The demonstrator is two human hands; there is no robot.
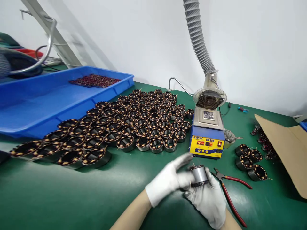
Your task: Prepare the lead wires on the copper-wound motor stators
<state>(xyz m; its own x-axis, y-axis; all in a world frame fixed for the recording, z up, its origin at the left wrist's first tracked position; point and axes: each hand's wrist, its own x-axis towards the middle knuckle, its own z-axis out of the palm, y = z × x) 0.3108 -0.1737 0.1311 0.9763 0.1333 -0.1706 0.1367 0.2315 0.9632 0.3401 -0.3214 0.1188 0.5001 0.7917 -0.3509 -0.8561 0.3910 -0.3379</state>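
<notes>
My right hand (208, 199), in a white glove, is closed around a motor stator (199, 175), a silver ring with dark ends and thin wire leads sticking up and out. The stator is held on its side edge above the green table, upright. My left hand (168, 179), also gloved, is at the stator's left side, its fingers apart and partly blurred; whether they touch the stator or a lead I cannot tell. Red-handled cutting pliers (223, 179) lie open on the table just right of my right hand.
Many stators (129, 127) stand in rows left of a blue and yellow solder pot (206, 140). Above the pot hangs an extraction duct (199, 38). A blue tray (96, 99) is at the left. Several stators (244, 162) and a cardboard piece (285, 150) are at the right.
</notes>
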